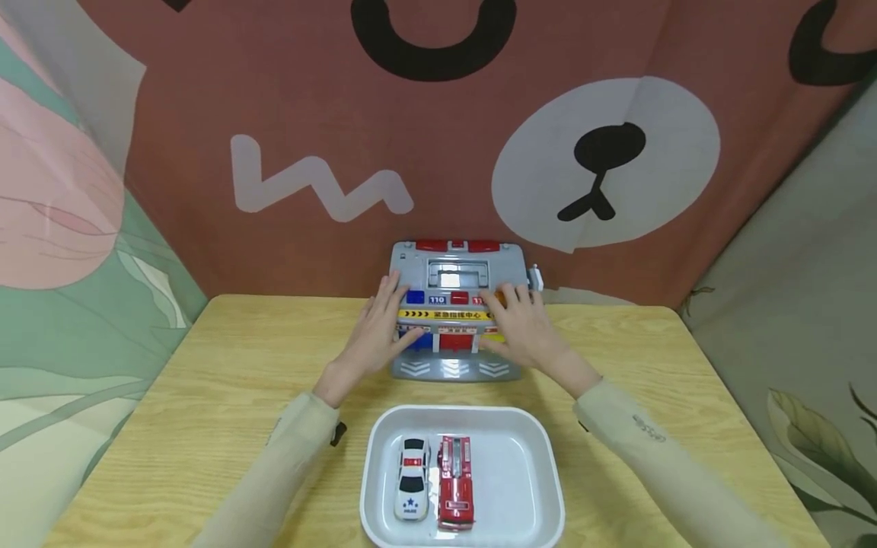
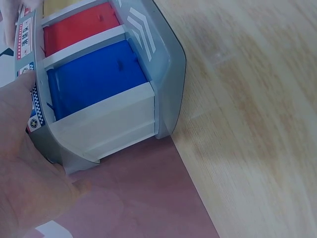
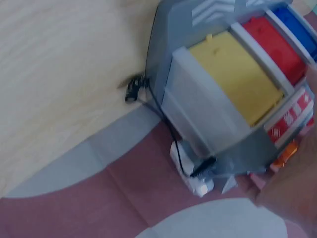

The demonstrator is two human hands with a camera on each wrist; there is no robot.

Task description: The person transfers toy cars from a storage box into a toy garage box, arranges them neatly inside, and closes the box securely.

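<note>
A grey toy rescue garage (image 1: pixel 503 266) stands at the table's back edge, with red lights on top and a ramp in front. My left hand (image 1: pixel 377 327) grips its left side, fingers along the top edge and thumb at the front. On the other side, my right hand (image 1: pixel 527 331) holds the upper right part, fingers over the top and thumb on the front. Blue (image 2: pixel 99 77) and red (image 2: pixel 81 27) doors show in the left wrist view. The yellow door (image 3: pixel 235 74) appears in the right wrist view.
Nearer the front edge, a white tray (image 1: pixel 517 479) holds a white toy police car (image 1: pixel 411 502) and a red toy fire truck (image 1: pixel 455 487). A black cord (image 3: pixel 171 131) hangs by the garage's right side. A printed cloth (image 1: pixel 329 251) hangs behind the table.
</note>
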